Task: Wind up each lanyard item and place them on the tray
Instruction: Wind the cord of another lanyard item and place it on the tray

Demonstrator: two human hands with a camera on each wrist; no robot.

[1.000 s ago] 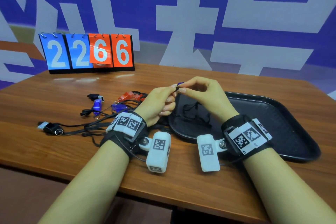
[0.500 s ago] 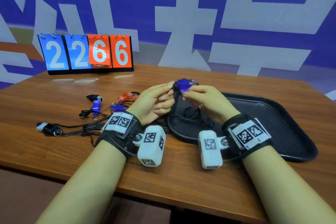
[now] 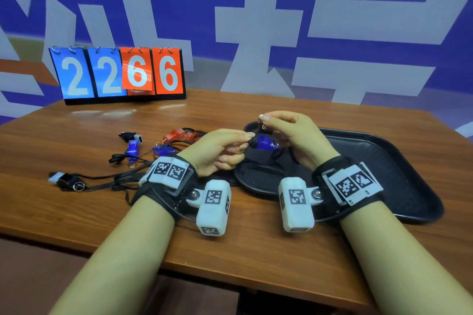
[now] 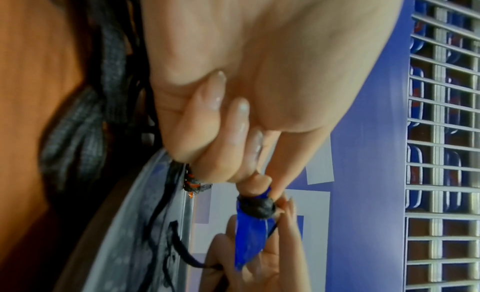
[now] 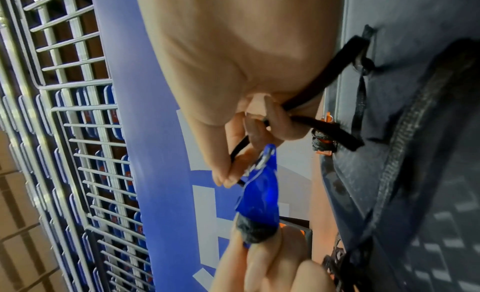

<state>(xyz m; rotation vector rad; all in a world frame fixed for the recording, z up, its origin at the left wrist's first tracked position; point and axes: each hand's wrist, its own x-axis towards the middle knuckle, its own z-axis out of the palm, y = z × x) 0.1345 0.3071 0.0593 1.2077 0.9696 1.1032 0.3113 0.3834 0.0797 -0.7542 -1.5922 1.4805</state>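
Observation:
A blue whistle (image 3: 265, 141) (image 4: 249, 234) (image 5: 261, 202) hangs in the air over the left end of the black tray (image 3: 399, 169). My left hand (image 3: 225, 147) pinches its narrow end, where black cord (image 4: 255, 206) is wrapped round it a few turns. My right hand (image 3: 286, 130) pinches the loose black cord (image 5: 324, 123) just above the whistle's ring end. The rest of that cord trails down onto the tray. More whistles on black lanyards lie on the table to the left: a blue one (image 3: 133, 148), a red one (image 3: 176, 134), black ones (image 3: 66, 180).
A flip scoreboard (image 3: 120, 74) reading 2266 stands at the table's back left. Tangled black lanyards (image 3: 122, 176) spread under and beside my left wrist. The wooden table (image 3: 76, 212) has its front edge close to my forearms. A blue and white wall rises behind.
The whistle has dropped lower and turned sideways between my hands. My right hand has lifted and moved right with the cord; my left now holds the wrapped end.

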